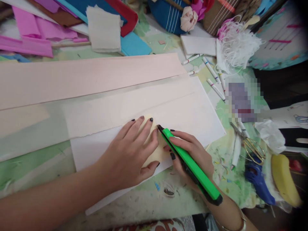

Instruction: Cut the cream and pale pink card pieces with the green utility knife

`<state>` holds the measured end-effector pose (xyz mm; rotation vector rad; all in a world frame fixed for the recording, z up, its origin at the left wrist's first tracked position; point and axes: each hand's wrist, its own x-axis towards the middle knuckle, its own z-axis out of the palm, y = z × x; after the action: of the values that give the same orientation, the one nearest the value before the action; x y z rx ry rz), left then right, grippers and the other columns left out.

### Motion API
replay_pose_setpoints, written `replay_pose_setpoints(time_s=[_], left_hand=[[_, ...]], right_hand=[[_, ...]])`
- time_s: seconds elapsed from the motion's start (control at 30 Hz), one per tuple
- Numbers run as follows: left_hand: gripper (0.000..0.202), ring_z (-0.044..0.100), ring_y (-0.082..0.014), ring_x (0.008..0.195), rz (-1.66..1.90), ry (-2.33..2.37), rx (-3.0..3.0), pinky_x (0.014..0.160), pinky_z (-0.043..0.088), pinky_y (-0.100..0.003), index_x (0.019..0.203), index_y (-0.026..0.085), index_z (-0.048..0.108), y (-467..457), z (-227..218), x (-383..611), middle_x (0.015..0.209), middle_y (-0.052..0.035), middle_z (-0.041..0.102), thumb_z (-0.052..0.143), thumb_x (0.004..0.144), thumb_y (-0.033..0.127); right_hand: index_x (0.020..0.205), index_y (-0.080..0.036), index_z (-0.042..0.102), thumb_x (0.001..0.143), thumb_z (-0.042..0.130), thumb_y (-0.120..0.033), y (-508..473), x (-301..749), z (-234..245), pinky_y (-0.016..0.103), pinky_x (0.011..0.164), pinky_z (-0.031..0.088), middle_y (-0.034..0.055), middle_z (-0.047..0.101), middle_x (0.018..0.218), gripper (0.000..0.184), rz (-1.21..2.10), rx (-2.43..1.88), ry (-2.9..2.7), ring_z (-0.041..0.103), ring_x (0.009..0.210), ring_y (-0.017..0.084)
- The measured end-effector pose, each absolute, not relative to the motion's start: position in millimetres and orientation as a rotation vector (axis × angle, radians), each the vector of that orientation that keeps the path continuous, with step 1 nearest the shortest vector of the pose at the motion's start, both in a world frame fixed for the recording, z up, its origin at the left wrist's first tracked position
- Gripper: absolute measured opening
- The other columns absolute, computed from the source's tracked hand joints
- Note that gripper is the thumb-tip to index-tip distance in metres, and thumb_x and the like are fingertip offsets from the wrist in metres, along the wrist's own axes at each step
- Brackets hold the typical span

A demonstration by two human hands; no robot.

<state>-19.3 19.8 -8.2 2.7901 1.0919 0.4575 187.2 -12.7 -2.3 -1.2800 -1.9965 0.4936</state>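
On the table (149,200), the spread left hand (131,157) half-hides a yellow piece (160,154); the right hand (201,154) grips a cutter (194,168).

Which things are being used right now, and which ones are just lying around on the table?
In use:
- green-and-black plastic cutter, held in the right grip
- flat pale yellow piece, under the left grip
- white paper sheet, beneath that piece

Probably just lying about:
- gold-handled metal scissors
- tangled white string
- slim white marker pens
- bright pink folded paper
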Motion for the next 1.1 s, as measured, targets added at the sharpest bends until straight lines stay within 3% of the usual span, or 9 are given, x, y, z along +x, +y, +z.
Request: replay_pose_setpoints(time_s=[0.47,1.1], left_hand=[[0.059,0.044,-0.0436,0.126,0.488,1.083,2.797,0.101,0.04,-0.057,0.124,0.003,0.059,19.9,-7.9,-18.6,0.136,-0.0247,0.05,0.054,0.082,0.044],[0.058,0.042,-0.0438,0.128,0.461,1.087,2.777,0.102,0.038,-0.058,0.125,0.004,0.058,18.8,-6.8,-19.3,0.137,-0.0248,0.048,0.055,0.082,0.043]], right_hand=[[0.113,-0.016,0.061,0.074,0.056,0.003,-18.1,183.2,0.1,0.028,0.078,0.058,0.0117,0.06,0.119,0.043,0.525,-1.247,-1.952,0.069,0.091,0.017],[0.118,-0.019,0.059,0.074,0.057,0.001,-27.5,188.9,-1.8,0.032,0.076,0.059,0.0117,0.06,0.119,0.049,0.475,-1.228,-1.992,0.066,0.096,0.021]])
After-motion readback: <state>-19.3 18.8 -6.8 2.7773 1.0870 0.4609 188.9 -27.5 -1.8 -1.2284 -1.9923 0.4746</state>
